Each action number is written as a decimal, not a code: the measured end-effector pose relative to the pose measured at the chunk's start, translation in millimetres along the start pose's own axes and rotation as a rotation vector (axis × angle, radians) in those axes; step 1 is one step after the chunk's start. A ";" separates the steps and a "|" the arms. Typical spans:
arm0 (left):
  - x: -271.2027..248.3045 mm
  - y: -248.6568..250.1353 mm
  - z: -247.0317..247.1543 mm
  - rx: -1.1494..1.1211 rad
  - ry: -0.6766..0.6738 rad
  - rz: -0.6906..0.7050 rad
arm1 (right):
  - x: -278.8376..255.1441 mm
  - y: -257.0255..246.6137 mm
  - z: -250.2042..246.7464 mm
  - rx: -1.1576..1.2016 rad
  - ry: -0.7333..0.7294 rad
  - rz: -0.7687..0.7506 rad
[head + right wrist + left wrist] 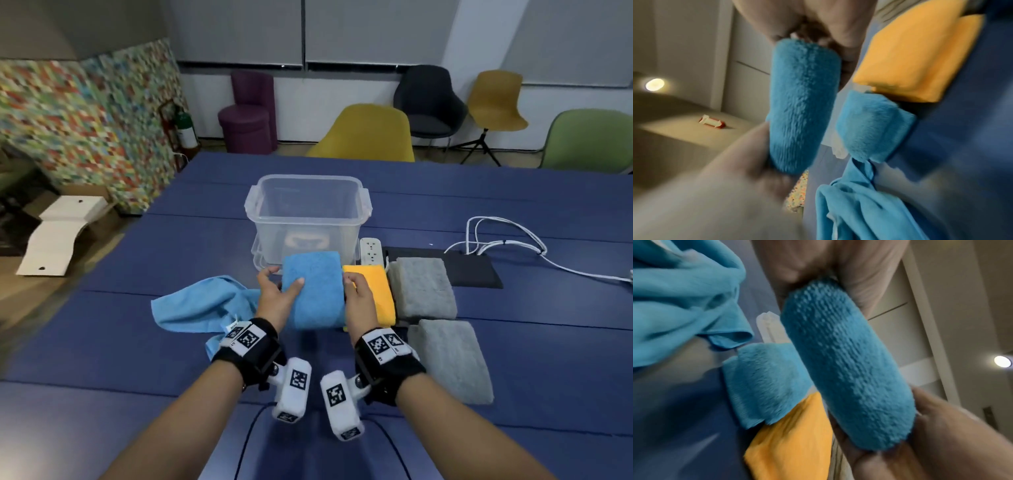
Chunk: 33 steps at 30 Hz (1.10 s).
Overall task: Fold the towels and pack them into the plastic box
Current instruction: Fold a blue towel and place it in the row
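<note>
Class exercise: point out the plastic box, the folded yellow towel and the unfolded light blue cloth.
plastic box [255,200]: head view, left rim.
folded yellow towel [380,291]: head view, top face.
unfolded light blue cloth [202,305]: head view, crumpled middle.

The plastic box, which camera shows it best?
The head view: the clear plastic box stands whole and open on the table, beyond the folded blue towel. Both wrist views are filled by towels and fingers, showing at most blurred slivers of it.

Head view looks forward and down over the blue table [513,212], both forearms in frame. Each wrist view is very close, aimed along the palm and tilted up to the ceiling (blurry). All three share the folded blue towel [313,289] [846,366] [801,110].
</note>
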<state>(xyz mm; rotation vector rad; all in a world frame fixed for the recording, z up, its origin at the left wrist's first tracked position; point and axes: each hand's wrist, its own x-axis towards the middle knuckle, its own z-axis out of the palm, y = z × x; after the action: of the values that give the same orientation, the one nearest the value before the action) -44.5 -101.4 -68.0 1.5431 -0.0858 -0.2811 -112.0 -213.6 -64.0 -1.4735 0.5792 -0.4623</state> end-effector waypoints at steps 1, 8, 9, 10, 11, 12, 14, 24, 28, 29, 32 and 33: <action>12.8 4.3 2.0 0.001 0.028 0.036 | 4.2 -5.2 8.5 0.029 -0.020 -0.002; 85.3 -17.5 11.5 0.191 -0.039 0.108 | 58.2 24.0 32.1 -0.445 -0.079 -0.207; 89.9 -27.3 12.1 0.228 -0.040 0.092 | 63.1 34.9 31.4 -0.593 -0.101 -0.197; 93.4 -37.9 12.2 0.283 -0.040 0.065 | 66.1 45.4 30.6 -0.771 -0.067 -0.233; 96.1 -49.1 12.3 0.355 -0.042 0.038 | 67.7 54.9 30.4 -0.936 -0.032 -0.278; 98.1 -61.1 12.3 0.432 -0.043 0.019 | 67.5 61.6 30.4 -1.068 -0.037 -0.269; 102.1 -77.3 12.9 0.546 -0.047 -0.010 | 68.7 73.8 34.9 -1.273 -0.097 -0.220; 97.7 -53.2 -17.8 0.684 -0.077 0.074 | 76.9 38.2 22.5 -1.296 -0.301 -0.105; 64.1 -39.5 -54.2 0.974 0.201 0.139 | 56.8 18.6 4.5 -1.128 -0.243 -0.200; 57.2 -41.4 -60.7 1.026 0.218 0.043 | 50.1 16.9 -0.9 -1.083 -0.208 -0.269; 40.9 -58.2 -76.6 1.018 0.075 -0.245 | 23.2 21.0 -15.9 -0.973 -0.192 -0.453; 36.5 -64.0 -79.8 0.961 0.026 -0.295 | 12.4 23.7 -19.5 -0.966 -0.242 -0.470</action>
<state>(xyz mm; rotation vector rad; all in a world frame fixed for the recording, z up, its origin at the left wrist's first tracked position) 1.1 -32.5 -138.5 2.5214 0.0399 -0.4939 -115.8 -235.2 -88.8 -2.5770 0.2429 -0.3607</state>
